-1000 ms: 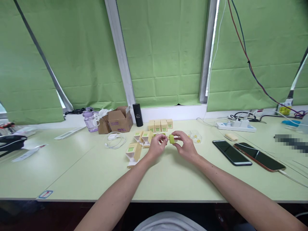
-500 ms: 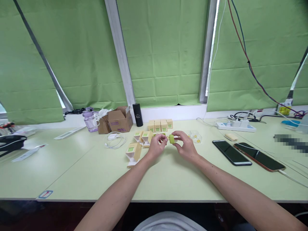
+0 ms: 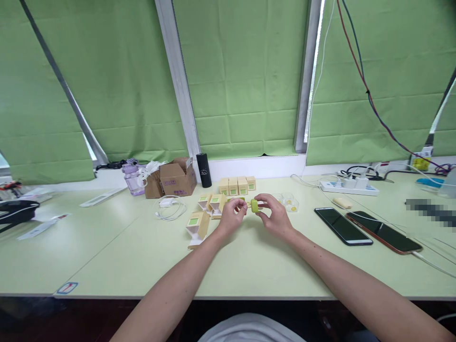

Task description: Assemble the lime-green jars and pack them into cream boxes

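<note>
Between my two hands is a small yellow-green block-shaped piece (image 3: 254,205), its kind too small to make out. My right hand (image 3: 273,216) pinches it from the right with thumb and fingers. My left hand (image 3: 233,214) is closed just left of it, fingertips pressed together on something small and pale that reaches toward the piece. Left of that hand lie opened small cardboard boxes (image 3: 198,228) with green labels. Several closed small boxes (image 3: 233,186) stand in a row behind the hands. A clear plastic tray (image 3: 289,202) with yellow bits sits behind my right hand.
Two phones (image 3: 342,226) lie at the right, near a white power strip (image 3: 351,187) with cables. At the back left are a brown carton (image 3: 177,178), a black cylinder (image 3: 204,170), a purple bottle (image 3: 134,179) and a white charger with a coiled cable (image 3: 167,203).
Almost nothing differs. Both hands keep their place around the yellow-green piece, with only a slight shift of the fingers.
</note>
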A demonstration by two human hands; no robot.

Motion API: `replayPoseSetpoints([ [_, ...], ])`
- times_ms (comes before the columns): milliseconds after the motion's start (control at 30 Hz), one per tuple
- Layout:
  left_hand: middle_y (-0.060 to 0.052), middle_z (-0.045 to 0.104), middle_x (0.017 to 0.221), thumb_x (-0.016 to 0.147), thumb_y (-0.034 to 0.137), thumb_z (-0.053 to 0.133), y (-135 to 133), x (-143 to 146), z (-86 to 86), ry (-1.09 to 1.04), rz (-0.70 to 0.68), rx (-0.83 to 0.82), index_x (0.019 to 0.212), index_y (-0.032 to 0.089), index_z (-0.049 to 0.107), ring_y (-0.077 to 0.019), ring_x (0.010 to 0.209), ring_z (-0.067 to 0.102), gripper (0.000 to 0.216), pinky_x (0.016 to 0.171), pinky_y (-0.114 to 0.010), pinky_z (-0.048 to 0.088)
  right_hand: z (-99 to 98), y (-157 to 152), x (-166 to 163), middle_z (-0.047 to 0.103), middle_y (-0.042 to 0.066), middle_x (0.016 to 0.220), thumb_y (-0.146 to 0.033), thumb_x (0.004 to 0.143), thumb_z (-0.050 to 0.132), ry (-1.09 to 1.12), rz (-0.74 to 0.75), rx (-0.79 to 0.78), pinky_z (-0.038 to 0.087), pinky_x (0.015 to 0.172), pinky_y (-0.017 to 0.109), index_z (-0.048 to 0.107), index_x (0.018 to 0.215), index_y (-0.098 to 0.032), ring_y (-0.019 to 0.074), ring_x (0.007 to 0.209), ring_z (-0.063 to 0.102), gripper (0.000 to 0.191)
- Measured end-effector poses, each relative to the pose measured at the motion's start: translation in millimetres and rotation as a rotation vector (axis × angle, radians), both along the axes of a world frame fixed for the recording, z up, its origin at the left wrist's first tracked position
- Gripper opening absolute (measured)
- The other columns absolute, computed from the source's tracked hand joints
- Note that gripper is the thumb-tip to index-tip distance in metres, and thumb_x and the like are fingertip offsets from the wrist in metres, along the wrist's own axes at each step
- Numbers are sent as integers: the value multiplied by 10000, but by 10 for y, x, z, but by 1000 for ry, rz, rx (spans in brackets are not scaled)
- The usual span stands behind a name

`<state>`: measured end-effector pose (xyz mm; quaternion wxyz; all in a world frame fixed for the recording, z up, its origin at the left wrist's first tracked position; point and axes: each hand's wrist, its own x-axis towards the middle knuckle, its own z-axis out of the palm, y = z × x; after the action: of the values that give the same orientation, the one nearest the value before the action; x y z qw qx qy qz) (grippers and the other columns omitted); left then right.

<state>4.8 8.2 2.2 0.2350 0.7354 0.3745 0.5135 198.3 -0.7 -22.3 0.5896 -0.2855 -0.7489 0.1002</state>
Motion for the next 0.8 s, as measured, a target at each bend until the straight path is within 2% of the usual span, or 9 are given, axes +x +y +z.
replayPoseSetpoints([
  [300,-17,639,754,920,302,599,8,-16,3,-31,15,0,823,191,624,-159,714,605,150,729,-301,469,17,-12,5,655,80,1241,-100,866,607,-6,-5,-8,665,944,515,605,1260,-281,270,1137,658,434],
  [467,-23,644,785,933,275,590,65,-33,-20,-57,91,31,833,195,602,-166,744,616,128,721,-302,465,27,-23,21,650,81,1254,-88,864,599,-27,-25,-3,653,956,523,592,1277,-286,274,1154,645,458],
  [633,-72,684,983,936,246,616,54,-51,-32,-14,163,138,974,202,627,-218,973,638,60,846,-352,498,59,-62,31,610,94,1274,-78,858,598,-46,-29,21,646,963,529,572,1307,-289,280,1170,630,497],
  [800,-98,656,1178,910,192,647,-53,-53,0,64,74,225,1202,231,626,-274,1228,555,295,1055,-460,482,95,-112,33,550,117,1278,-48,875,574,-91,-28,59,633,970,535,548,1369,-284,287,1179,613,548],
])
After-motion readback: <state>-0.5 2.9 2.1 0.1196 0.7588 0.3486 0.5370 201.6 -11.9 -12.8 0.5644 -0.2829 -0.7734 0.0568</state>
